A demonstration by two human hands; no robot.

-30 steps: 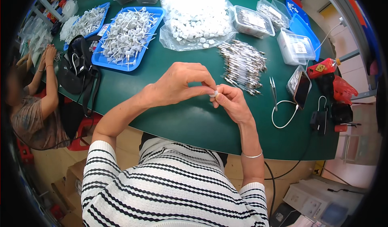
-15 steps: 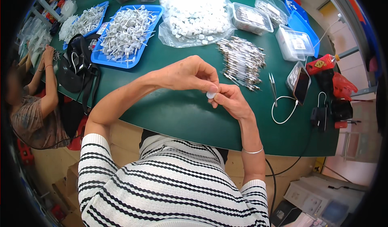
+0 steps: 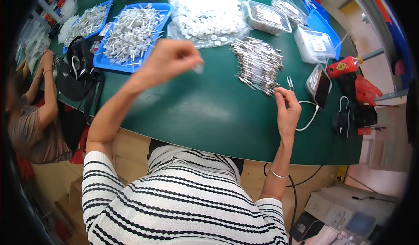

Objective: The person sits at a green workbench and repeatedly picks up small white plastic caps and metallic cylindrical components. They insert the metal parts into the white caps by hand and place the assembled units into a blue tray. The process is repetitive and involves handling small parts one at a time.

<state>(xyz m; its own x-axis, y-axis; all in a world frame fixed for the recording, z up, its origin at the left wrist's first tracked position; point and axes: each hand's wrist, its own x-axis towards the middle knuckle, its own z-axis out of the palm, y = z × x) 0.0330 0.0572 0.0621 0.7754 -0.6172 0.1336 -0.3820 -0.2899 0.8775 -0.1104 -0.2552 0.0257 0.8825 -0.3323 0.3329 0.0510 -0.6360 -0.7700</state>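
Observation:
Blurred by motion, my left hand [image 3: 172,58] hovers above the table just right of the blue tray, its fingers closed on a small white plastic piece [image 3: 198,68] that sticks out beyond the fingertips. My right hand [image 3: 288,116] reaches to the lower right end of a pile of thin metal rods [image 3: 258,66]. Its thumb and index finger are bent together at the rod ends; what lies between the tips is too small to make out. Metal tweezers [image 3: 290,83] lie just beyond that hand, partly hidden by it.
A blue tray [image 3: 98,59] holds white-headed parts with shafts. Beside it, a clear bag [image 3: 174,34] overflows with white pieces. Clear boxes [image 3: 268,18], a phone [image 3: 323,90] with a white cable, a red bottle [image 3: 342,67] and a black bag [image 3: 72,81] stand around. At far left, a co-worker's hands [image 3: 47,61] are busy.
My hands were together over the table and have parted. The left moved left and up with the white piece; the right moved right to the rod pile.

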